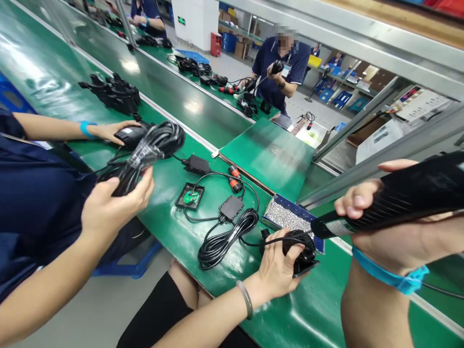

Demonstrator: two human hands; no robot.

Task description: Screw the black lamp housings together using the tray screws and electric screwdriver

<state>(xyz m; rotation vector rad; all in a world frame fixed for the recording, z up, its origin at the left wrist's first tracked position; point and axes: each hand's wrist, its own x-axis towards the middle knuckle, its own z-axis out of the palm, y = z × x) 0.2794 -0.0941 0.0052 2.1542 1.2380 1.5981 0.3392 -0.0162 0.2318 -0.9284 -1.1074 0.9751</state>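
My left hand [273, 270], a bangle on its wrist, grips a black ribbed housing [302, 246] with a cable attached. My right hand [384, 217], with a blue wrist strap, is wrapped round a black electric screwdriver [409, 193]. The screwdriver's nose points left at the top of the housing; whether the bit touches a screw I cannot tell. Just behind the housing is a blue box of small silvery screws [286, 212]. A coiled black cable [228, 241] lies left of my left hand, joined to a flat black box [231, 208].
An open black case with a green circuit board [192, 195] and orange-ringed connectors [235, 180] lie on the green bench [174, 232]. At left, a co-worker's hands [116, 203] hold a bundled cable [148, 150] and a black device. Another person [275, 67] works beyond the metal frame [348, 38].
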